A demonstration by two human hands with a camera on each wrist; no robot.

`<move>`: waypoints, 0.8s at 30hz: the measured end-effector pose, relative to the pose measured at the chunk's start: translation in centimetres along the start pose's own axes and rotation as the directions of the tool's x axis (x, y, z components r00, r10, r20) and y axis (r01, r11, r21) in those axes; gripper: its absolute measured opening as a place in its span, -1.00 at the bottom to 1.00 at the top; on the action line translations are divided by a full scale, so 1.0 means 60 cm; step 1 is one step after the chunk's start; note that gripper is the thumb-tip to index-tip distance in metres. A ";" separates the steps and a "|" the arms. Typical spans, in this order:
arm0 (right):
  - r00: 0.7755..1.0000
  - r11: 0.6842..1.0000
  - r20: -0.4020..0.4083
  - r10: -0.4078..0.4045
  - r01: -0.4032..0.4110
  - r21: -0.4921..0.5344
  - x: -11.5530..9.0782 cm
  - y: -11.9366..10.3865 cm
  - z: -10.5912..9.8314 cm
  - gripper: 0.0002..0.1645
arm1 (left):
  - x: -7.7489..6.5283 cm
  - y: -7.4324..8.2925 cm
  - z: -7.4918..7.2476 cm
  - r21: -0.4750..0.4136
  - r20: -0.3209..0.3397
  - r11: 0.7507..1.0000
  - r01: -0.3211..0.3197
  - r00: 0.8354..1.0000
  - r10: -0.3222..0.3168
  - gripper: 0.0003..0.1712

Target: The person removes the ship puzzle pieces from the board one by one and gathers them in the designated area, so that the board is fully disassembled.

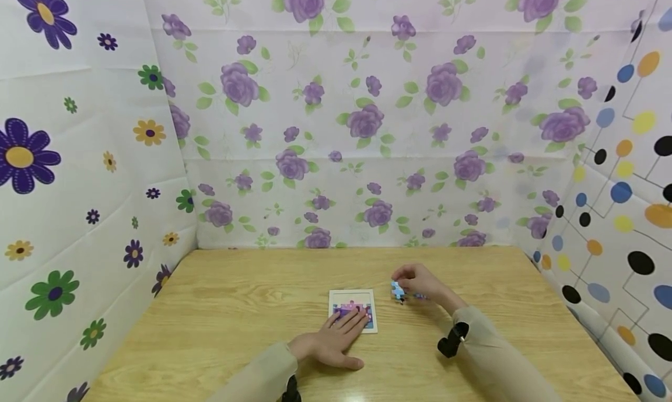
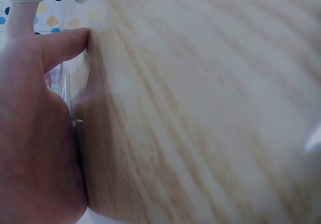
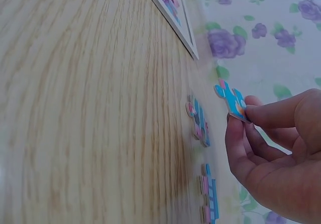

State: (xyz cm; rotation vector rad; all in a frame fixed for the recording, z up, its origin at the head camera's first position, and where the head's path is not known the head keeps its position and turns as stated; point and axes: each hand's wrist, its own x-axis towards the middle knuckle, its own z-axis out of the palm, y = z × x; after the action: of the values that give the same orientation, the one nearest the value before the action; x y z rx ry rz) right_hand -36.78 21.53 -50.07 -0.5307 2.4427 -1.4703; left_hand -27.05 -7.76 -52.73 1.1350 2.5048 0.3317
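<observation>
A white puzzle frame [image 1: 375,310] lies on the wooden table, its lower part filled with pink and purple jigsaw pieces [image 1: 346,308]. My left hand [image 1: 336,339] rests on that filled part with fingers spread straight; its palm and thumb show close to the tabletop in the left wrist view. Right of the frame, my right hand [image 1: 420,280] pinches a blue jigsaw piece [image 3: 231,99] between thumb and fingers, lifted off the table. Below it lie other loose jigsaw pieces [image 3: 199,121], some of them stacked or overlapping; I cannot tell which.
The wooden table [image 1: 236,308] reaches back to a flowered cloth wall [image 1: 336,128]. Patterned cloth also hangs at the left and right sides. More loose pieces [image 3: 209,196] lie close to my right wrist. Each wrist wears a black camera mount [image 1: 452,340].
</observation>
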 end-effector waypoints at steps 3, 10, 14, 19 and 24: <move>1.000 1.000 0.005 0.008 -0.008 0.010 -0.004 0.005 -0.004 -0.75 | -0.003 0.005 -0.003 0.008 0.005 1.000 0.002 1.000 -0.002 0.04; 1.000 1.000 -0.005 0.012 -0.012 0.024 -0.013 0.009 -0.015 -0.74 | -0.009 0.017 -0.014 0.042 0.008 0.999 0.019 1.000 -0.019 0.04; 1.000 0.999 -0.009 -0.002 0.003 0.044 -0.019 0.014 -0.023 -0.70 | -0.008 0.016 -0.011 0.055 0.005 0.998 0.024 1.000 -0.024 0.04; 0.999 0.999 -0.033 0.029 -0.028 0.037 -0.027 0.027 -0.034 -0.69 | -0.008 0.015 -0.008 0.063 -0.008 0.998 0.027 1.000 -0.026 0.04; 0.996 0.998 -0.067 0.060 -0.061 -0.008 -0.034 0.033 -0.047 -0.69 | -0.009 0.019 -0.012 0.056 -0.011 0.998 0.027 1.000 -0.027 0.02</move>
State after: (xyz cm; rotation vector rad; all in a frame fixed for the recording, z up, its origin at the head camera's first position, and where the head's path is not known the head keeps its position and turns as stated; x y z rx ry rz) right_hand -36.39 25.48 -50.48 -0.4120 2.4950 -1.4756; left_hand -26.26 -7.49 -51.52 1.1227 2.5513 0.2617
